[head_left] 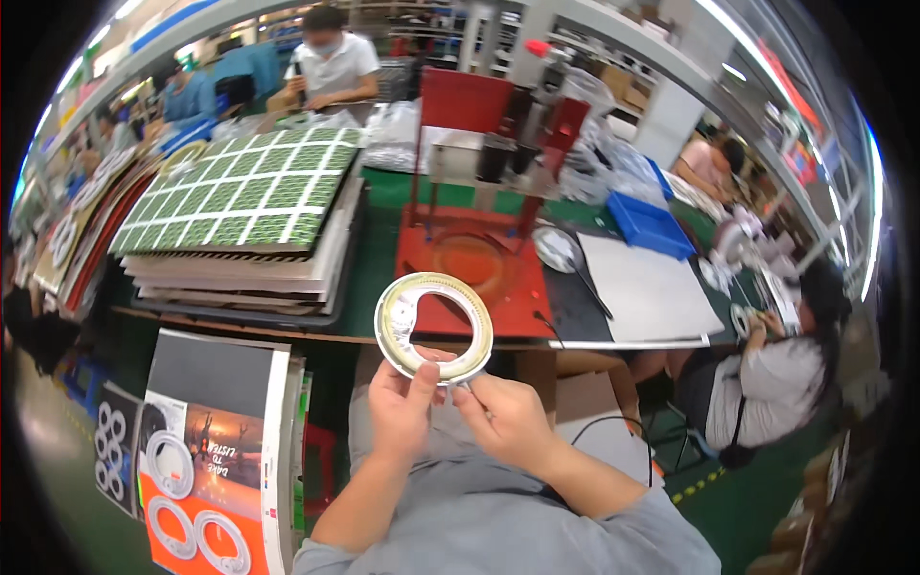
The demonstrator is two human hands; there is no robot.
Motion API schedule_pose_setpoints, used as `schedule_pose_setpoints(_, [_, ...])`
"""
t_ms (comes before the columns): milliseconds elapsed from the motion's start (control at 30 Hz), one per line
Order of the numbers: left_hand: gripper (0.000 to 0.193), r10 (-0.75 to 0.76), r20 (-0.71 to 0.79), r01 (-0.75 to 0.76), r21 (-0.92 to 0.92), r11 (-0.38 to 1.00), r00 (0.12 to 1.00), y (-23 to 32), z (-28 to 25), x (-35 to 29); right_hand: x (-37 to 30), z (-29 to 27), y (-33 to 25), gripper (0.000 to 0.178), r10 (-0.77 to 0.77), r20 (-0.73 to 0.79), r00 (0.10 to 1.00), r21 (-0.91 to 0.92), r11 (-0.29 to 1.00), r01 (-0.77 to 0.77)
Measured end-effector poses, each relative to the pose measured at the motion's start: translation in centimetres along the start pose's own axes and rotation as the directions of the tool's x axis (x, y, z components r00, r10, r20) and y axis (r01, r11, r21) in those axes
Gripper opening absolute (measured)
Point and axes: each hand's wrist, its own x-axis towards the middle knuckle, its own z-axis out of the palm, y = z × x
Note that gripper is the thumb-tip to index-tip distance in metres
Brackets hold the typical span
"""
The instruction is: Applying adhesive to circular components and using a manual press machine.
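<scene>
A ring-shaped light part (482, 331), white at the rim with a yellowish inner band and a row of small dots, is held up in front of my body, just short of the table's front edge. My left hand (401, 410) grips its lower left side, thumb on the near face and fingers behind. At the lower right rim my right hand (510, 419) is closed, its thumb and forefinger pinching the edge beside a short greyish stub. Most of that hand's fingertips are hidden.
Beyond the ring stands a red press fixture (527, 302). Stacked boards under a green gridded sheet (240, 187) lie left. A white sheet (652, 292) and blue bin (647, 227) sit right. Lower left, a printed board (216, 398) carries white rings. Co-workers sit around.
</scene>
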Motion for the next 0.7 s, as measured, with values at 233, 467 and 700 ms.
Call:
schedule_pose_setpoints(233, [0.02, -0.191, 0.14, 0.18, 0.091, 0.979, 0.972, -2.1, 4.1, -2.6, -5.8, -4.3, 2.9, 0.035, 0.524, 0.23, 0.82, 0.761, 0.428, -0.487])
schedule_pose_setpoints(467, [0.031, -0.432, 0.28, 0.328, 0.35, 0.877, 0.857, -6.5, 4.9, -2.1, -7.4, -10.5, 10.8, 0.028, 0.799, 0.075, 0.596, 0.926, 0.166, -0.339])
schedule_pose_setpoints(700, [0.021, -0.439, 0.195, 0.314, 0.46, 0.83, 0.877, -4.1, 0.3, -0.3, -8.7, -22.8, 35.9, 0.026, 0.856, -0.363, 0.368, 0.759, 0.501, -0.416])
